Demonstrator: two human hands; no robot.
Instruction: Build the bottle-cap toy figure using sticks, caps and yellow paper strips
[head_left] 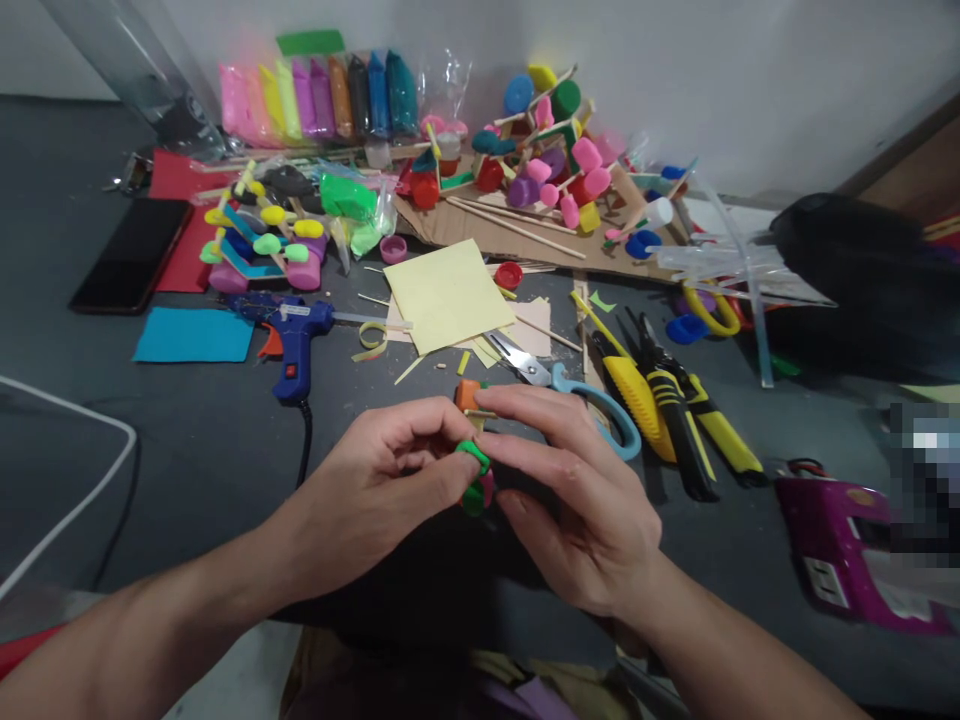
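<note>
My left hand [394,460] pinches a small craft model between thumb and index finger, above the table's front edge. The model shows a bright green clay piece [474,455], an orange part [470,393] at its far end and a bit of stick. Pink and more green show beneath; the rest is hidden by my fingers. My right hand [574,490] is at the model's right side, fingers stretched out and apart. Its index and middle fingertips reach the model, while the thumb stays clear of it. Just beyond lie scissors [592,395] with blue handles.
A blue glue gun [289,325] lies left, its cord running forward. A yellow cutter [637,395] and pliers [679,430] lie right. Yellow paper [450,295] is in the middle. Clay packets [322,100] and several finished models [555,160] line the back. A phone [131,255] lies far left.
</note>
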